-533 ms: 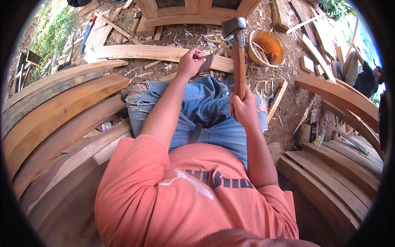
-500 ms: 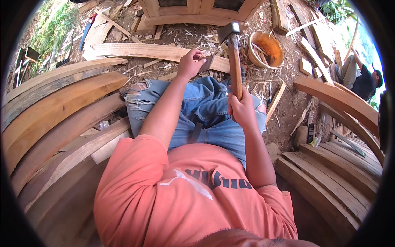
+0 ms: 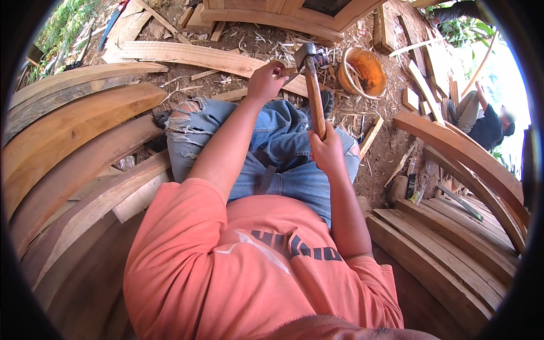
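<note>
My right hand (image 3: 327, 150) is wrapped round the wooden handle of a hatchet (image 3: 315, 93), held upright above my right knee with its dark metal head at the top. Close to that head, my left hand (image 3: 266, 82) has its fingers curled over a small piece (image 3: 290, 76). It looks like wood, but fingers and hatchet hide most of it. Beneath the hands lies a long pale plank (image 3: 187, 54) on the ground. My legs, in torn blue jeans (image 3: 266, 136), are bent under my forearms.
An orange bucket (image 3: 364, 72) stands beyond the hatchet, amid wood chips. Curved timbers (image 3: 85, 122) flank me on the left, stacked boards (image 3: 447, 243) on the right. A panelled wooden piece (image 3: 272, 17) stands ahead. Another person (image 3: 492, 126) sits at far right.
The hatchet head has come down and left, nearer my left hand. My left hand has turned, so the piece in it shows less. The whole view has shifted slightly.
</note>
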A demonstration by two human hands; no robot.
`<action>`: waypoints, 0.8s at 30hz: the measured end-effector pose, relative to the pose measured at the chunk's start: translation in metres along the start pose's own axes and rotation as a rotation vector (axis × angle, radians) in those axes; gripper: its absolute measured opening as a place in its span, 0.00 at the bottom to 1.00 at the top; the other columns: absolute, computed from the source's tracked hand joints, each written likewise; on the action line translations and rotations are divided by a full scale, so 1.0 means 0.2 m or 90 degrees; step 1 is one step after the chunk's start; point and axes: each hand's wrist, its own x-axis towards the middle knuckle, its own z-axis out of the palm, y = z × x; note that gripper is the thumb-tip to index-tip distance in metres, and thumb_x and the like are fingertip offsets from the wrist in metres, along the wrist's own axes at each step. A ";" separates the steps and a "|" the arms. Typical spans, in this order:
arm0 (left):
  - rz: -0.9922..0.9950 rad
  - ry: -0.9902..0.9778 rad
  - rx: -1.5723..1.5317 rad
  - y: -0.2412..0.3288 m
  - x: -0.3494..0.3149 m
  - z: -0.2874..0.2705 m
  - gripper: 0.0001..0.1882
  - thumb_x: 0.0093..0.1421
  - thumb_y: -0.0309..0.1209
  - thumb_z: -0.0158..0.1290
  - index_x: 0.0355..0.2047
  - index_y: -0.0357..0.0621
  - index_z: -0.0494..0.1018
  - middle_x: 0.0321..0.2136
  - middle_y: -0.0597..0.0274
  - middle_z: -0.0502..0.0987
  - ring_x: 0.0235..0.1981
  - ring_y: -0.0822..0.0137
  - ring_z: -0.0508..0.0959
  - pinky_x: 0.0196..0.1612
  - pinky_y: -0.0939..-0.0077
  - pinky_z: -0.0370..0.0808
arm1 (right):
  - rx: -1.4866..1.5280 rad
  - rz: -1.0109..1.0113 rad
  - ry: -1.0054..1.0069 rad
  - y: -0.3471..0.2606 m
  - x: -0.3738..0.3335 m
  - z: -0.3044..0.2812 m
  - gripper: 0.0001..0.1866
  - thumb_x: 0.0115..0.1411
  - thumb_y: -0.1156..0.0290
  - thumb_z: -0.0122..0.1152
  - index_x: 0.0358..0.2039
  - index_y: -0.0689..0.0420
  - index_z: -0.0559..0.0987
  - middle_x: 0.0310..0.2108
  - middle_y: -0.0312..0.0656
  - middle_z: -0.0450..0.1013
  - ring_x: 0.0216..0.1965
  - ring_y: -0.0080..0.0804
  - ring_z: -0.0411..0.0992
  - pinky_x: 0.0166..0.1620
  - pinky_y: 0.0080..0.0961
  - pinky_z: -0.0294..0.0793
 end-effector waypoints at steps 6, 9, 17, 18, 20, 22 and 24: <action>-0.021 -0.022 0.008 0.00 0.01 -0.01 0.20 0.59 0.40 0.69 0.51 0.53 0.82 0.43 0.58 0.88 0.49 0.52 0.87 0.51 0.58 0.81 | -0.005 0.003 0.012 0.04 0.01 0.03 0.19 0.70 0.68 0.62 0.58 0.62 0.77 0.26 0.40 0.76 0.23 0.25 0.74 0.28 0.31 0.74; 0.000 -0.007 -0.002 0.00 0.00 0.00 0.19 0.59 0.38 0.69 0.50 0.51 0.82 0.43 0.53 0.88 0.47 0.48 0.87 0.49 0.55 0.82 | 0.000 0.022 0.003 0.02 0.00 0.03 0.20 0.70 0.68 0.63 0.58 0.62 0.77 0.27 0.41 0.77 0.23 0.25 0.74 0.28 0.31 0.74; -0.004 -0.004 -0.002 -0.03 0.01 0.01 0.19 0.59 0.38 0.69 0.50 0.51 0.82 0.44 0.53 0.87 0.47 0.48 0.86 0.50 0.55 0.82 | 0.017 0.005 0.010 0.04 0.01 0.05 0.19 0.70 0.68 0.63 0.58 0.61 0.76 0.24 0.39 0.75 0.20 0.24 0.72 0.24 0.30 0.71; -0.003 -0.005 -0.005 -0.03 0.01 0.01 0.19 0.60 0.38 0.69 0.51 0.51 0.82 0.44 0.53 0.87 0.47 0.48 0.86 0.50 0.56 0.82 | 0.024 0.007 0.010 0.04 0.00 0.06 0.19 0.70 0.68 0.63 0.58 0.61 0.76 0.24 0.39 0.75 0.20 0.24 0.72 0.24 0.30 0.72; 0.003 -0.003 -0.003 -0.04 0.01 0.01 0.20 0.60 0.38 0.69 0.51 0.51 0.81 0.43 0.53 0.88 0.47 0.48 0.87 0.49 0.56 0.82 | 0.039 0.010 0.009 0.04 0.00 0.06 0.19 0.70 0.68 0.62 0.58 0.61 0.76 0.24 0.38 0.74 0.20 0.24 0.72 0.24 0.30 0.72; 0.005 -0.003 -0.005 -0.04 0.01 0.01 0.20 0.60 0.38 0.69 0.51 0.51 0.81 0.43 0.53 0.88 0.47 0.48 0.87 0.49 0.56 0.82 | 0.041 0.005 0.012 0.06 0.00 0.07 0.18 0.70 0.68 0.62 0.58 0.61 0.76 0.24 0.38 0.74 0.20 0.24 0.72 0.24 0.30 0.72; 0.004 -0.002 -0.009 -0.05 0.01 0.01 0.20 0.60 0.38 0.69 0.51 0.51 0.81 0.43 0.53 0.88 0.47 0.48 0.87 0.49 0.56 0.82 | 0.042 0.003 0.014 0.07 0.00 0.08 0.18 0.71 0.68 0.62 0.58 0.61 0.76 0.24 0.37 0.74 0.20 0.24 0.72 0.24 0.30 0.72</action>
